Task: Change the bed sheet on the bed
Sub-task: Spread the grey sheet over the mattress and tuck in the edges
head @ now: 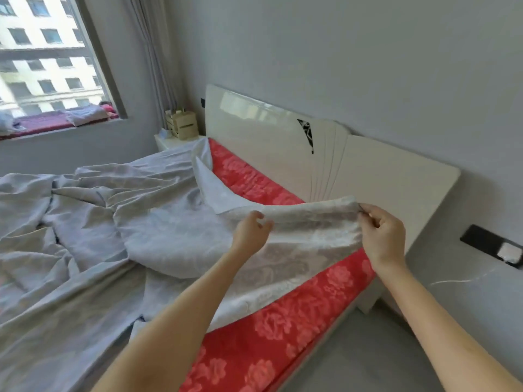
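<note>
A bedroom, mid-change: I stand at the near right side of the bed, both arms stretched toward the headboard [382, 179]. My right hand [382, 236] pinches the corner of the grey bed sheet [169, 222] between thumb and fingertips, the other fingers curled, and holds that corner raised just in front of the headboard. My left hand [253, 232] is at the same lifted edge, further left, with its fingers half curled against the cloth; I cannot tell whether they have actually closed on it.

The sheet hangs slack between my two hands and falls away to the left, where it lies crumpled in heavy folds over most of the bed. A far corner is turned back on itself near the headboard. Along the headboard and down the near right edge the red floral cover [297, 315] beneath lies bare.

At the far left of the headboard stands a white nightstand [169, 141] with a pale box [184, 124] on it. Beyond, grey curtains [152, 52] hang beside a window [42, 58], and folded cloths [85, 114] rest on its sill. A black panel [492, 244] is set in the wall at right, above the grey floor [368, 349].
</note>
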